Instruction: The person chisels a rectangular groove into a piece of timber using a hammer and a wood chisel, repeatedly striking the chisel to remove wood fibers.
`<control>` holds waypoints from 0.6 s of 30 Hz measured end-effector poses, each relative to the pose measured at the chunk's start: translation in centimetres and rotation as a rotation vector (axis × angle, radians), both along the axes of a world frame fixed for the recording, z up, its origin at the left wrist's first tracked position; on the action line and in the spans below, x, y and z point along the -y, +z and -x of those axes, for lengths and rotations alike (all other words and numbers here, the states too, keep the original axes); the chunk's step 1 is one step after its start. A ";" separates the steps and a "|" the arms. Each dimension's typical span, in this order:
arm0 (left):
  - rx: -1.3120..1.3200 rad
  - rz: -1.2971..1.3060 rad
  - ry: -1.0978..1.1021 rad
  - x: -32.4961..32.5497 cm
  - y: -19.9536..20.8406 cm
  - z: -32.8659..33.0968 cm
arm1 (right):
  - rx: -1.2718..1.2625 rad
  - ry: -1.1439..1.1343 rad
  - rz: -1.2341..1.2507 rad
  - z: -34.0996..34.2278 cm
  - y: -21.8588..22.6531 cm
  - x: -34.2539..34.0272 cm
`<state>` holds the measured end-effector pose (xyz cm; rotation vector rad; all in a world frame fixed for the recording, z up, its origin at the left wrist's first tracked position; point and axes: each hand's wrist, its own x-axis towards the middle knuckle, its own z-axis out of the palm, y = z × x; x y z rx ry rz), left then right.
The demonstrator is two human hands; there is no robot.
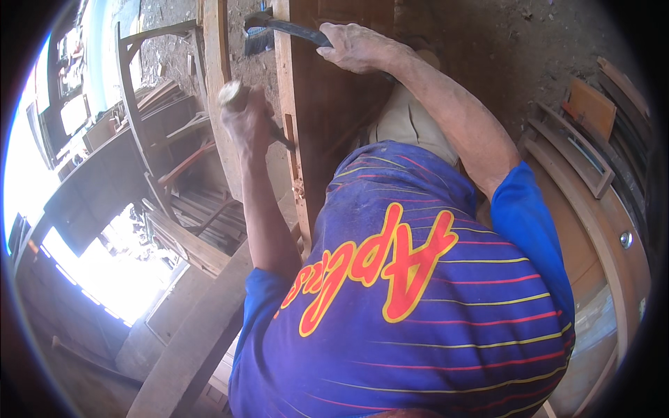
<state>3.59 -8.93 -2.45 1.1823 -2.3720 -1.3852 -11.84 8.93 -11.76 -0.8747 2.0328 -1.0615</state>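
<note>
My left hand [247, 122] is wrapped round a chisel [282, 136], whose worn, pale handle end sticks out above the fist. Its dark blade slants down to the narrow edge of a wooden door or panel [287, 76], by a recess cut in that edge. Higher up, my right hand [355, 47] grips the dark handle of a hammer [296, 30]. The hammer's head is at the far end of the handle, left of the panel edge and apart from the chisel. Wood chips [299, 188] lie along the cut edge.
A brush-like thing with dark bristles [259, 43] lies beyond the hammer head. Upright timber [214, 42] and a wooden frame [132, 90] stand at left, near stacked boards [202, 209]. Curved wooden pieces and panels [592, 111] lean at right. A thick beam [188, 341] crosses the lower left.
</note>
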 end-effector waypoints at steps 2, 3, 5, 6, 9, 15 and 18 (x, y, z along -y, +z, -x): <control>-0.003 0.034 -0.047 0.6 -1.3 1.0 | 0.000 0.011 -0.009 -0.1 0.3 0.1; 0.012 -0.024 -0.068 0.9 -2.5 1.5 | 0.003 0.014 -0.021 -0.1 0.4 0.0; 0.124 -0.105 -0.101 0.7 -2.9 1.9 | -0.017 -0.011 -0.029 -0.7 0.3 -0.1; 0.113 -0.105 -0.095 0.8 -3.1 2.0 | -0.027 -0.042 -0.038 -0.8 0.3 -0.3; 0.114 -0.099 -0.147 1.0 -3.3 1.4 | 0.051 -0.081 0.007 -0.5 2.1 -1.0; 0.103 -0.051 -0.157 0.9 -3.2 1.7 | -0.202 -0.297 0.181 1.0 8.0 0.4; -0.027 -0.093 -0.193 1.6 -5.1 1.6 | -0.200 0.020 -0.014 0.4 6.7 -0.1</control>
